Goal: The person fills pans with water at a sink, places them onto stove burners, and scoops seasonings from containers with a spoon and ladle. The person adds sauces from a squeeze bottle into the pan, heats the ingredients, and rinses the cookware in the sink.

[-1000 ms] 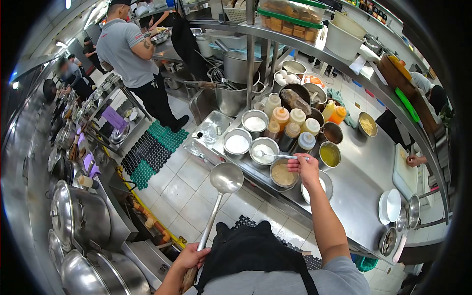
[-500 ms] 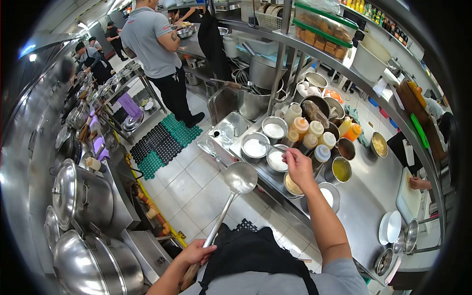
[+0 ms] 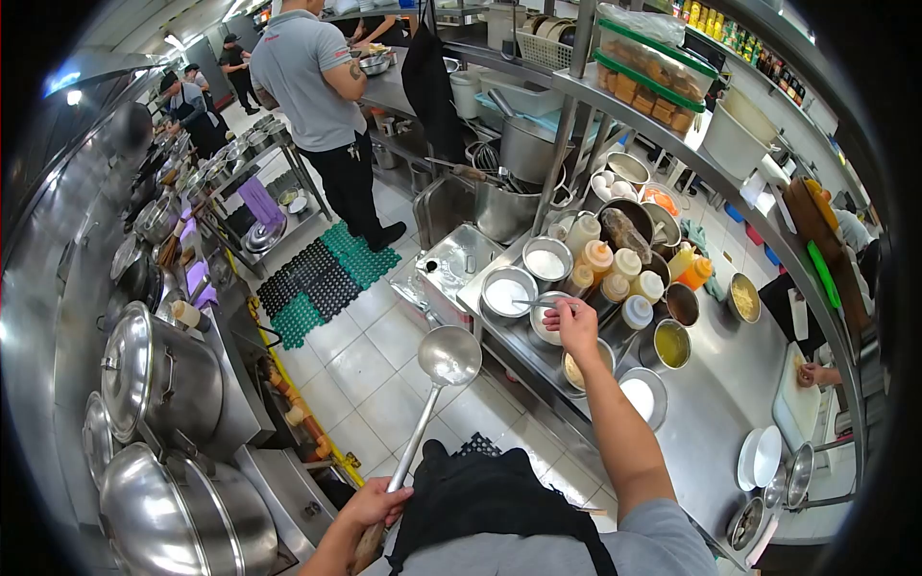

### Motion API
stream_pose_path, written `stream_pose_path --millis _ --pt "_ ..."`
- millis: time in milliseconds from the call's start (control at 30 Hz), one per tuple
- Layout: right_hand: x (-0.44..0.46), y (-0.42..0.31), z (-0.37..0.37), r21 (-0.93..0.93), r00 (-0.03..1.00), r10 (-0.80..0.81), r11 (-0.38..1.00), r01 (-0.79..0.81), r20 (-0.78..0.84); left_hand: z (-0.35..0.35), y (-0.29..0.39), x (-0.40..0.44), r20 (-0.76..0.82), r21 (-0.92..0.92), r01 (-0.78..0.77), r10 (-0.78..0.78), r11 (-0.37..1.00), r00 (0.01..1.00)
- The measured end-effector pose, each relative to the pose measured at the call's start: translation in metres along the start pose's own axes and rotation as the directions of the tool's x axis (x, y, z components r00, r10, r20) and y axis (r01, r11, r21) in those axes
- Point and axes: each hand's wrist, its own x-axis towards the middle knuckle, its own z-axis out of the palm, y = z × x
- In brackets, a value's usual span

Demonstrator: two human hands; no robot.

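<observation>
Ladle (image 3: pixel 449 355) with its handle slanting down to seven o'clock, left hand (image 3: pixel 379 504) wrapped round that handle, bowl of white powder (image 3: pixel 497 311) between one and two o'clock from the ladle's cup, right hand (image 3: pixel 576 326) pinching a spoon (image 3: pixel 549 305) pointing to nine o'clock.

Standing person (image 3: pixel 309 82) cut off above, spoon handle (image 3: pixel 540 303) partly hidden by right hand (image 3: pixel 576 328)

Glossy metal ladle (image 3: pixel 449 355), matt apron (image 3: pixel 495 514)
</observation>
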Motion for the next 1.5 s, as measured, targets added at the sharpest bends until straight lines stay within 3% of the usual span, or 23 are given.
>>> stream_pose_path --millis 100,333,767,967,1033,1067,1100,1167,1500 --pt "-0.001 -0.003 -0.010 0.156 0.999 0.036 0.987 -0.032 -0.019 -0.001 0.003 0.001 0.011 0.010 -0.001 0.001 1.000 1.000" --pt "-0.017 -0.025 -0.027 0.313 0.984 0.171 0.938 -0.149 -0.046 0.000 0.005 0.008 0.057 0.027 0.005 -0.007 1.000 0.998" --pt "-0.025 -0.026 -0.034 0.357 0.981 0.192 0.918 -0.171 -0.023 0.003 0.010 0.008 0.095 0.016 0.005 -0.007 1.000 0.995" --pt "-0.061 -0.077 -0.023 0.285 0.996 0.087 0.954 -0.090 0.025 0.006 0.018 0.009 0.110 -0.019 0.028 -0.025 0.999 0.994" --pt "-0.078 -0.084 -0.019 0.089 0.984 -0.155 0.985 0.147 0.089 0.008 0.023 0.008 0.119 -0.039 0.047 -0.042 0.998 0.992" --pt "-0.086 -0.086 -0.019 -0.151 0.945 -0.318 0.933 0.327 0.077 0.009 0.025 0.008 0.137 -0.030 0.047 -0.042 0.998 0.990" --pt "-0.088 -0.085 -0.019 -0.151 0.947 -0.313 0.935 0.320 0.074 0.010 0.027 0.009 0.157 -0.018 0.044 -0.041 0.999 0.987" --pt "-0.086 -0.087 -0.022 -0.348 0.923 -0.384 0.864 0.363 0.010 0.009 0.026 0.013 0.163 -0.012 0.059 -0.056 0.998 0.985" --pt "-0.021 -0.014 -0.002 -0.350 0.950 -0.304 0.885 0.308 0.068 0.013 0.028 0.012 0.183 -0.019 0.093 -0.088 0.995 0.979"
